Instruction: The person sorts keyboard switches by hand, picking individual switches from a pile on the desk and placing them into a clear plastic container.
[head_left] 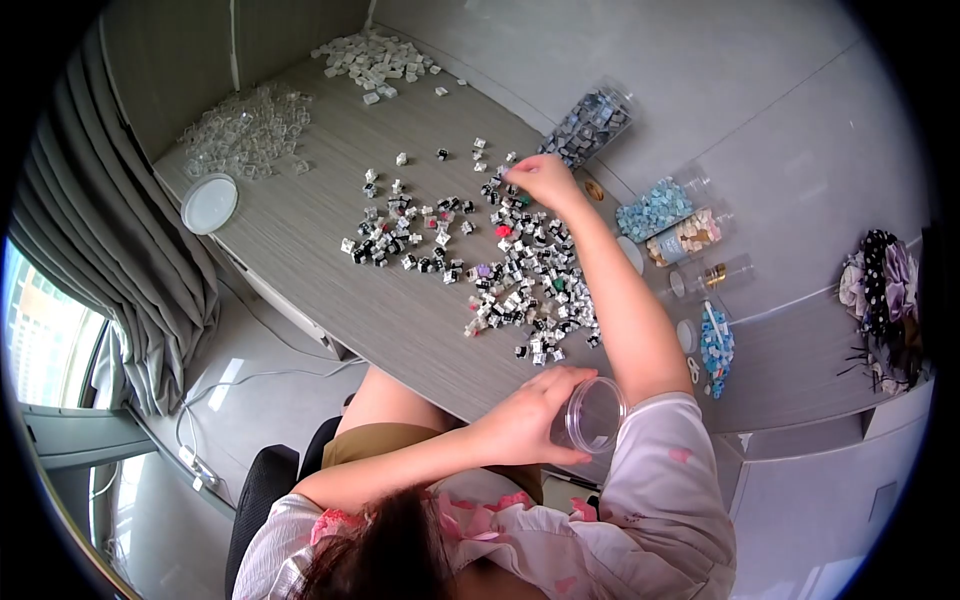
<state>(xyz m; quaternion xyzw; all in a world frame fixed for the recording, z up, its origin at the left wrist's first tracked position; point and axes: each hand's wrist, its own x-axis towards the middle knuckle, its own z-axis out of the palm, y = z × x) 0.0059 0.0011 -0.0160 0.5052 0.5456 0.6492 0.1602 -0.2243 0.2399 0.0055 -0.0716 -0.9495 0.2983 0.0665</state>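
My left hand point(525, 415) is wrapped round a clear plastic jar point(597, 415) at the table's front edge. The jar's round mouth faces up toward me, and I see nothing inside it. My right hand point(548, 183) reaches across to the far side of a spread of keyboard switches point(520, 270). Its fingertips are pinched together by the outermost switches; what they hold, if anything, is too small to make out. Most switches are black and white, with a few red, green and purple ones among them.
Clear keycaps point(250, 130) and white pieces point(375, 62) lie in heaps at the back left, near a white lid point(210, 204). Along the right lie jars of grey-blue pieces point(588, 122), blue pieces point(655, 207) and beige pieces point(685, 237). Scrunchies point(882, 300) hang far right.
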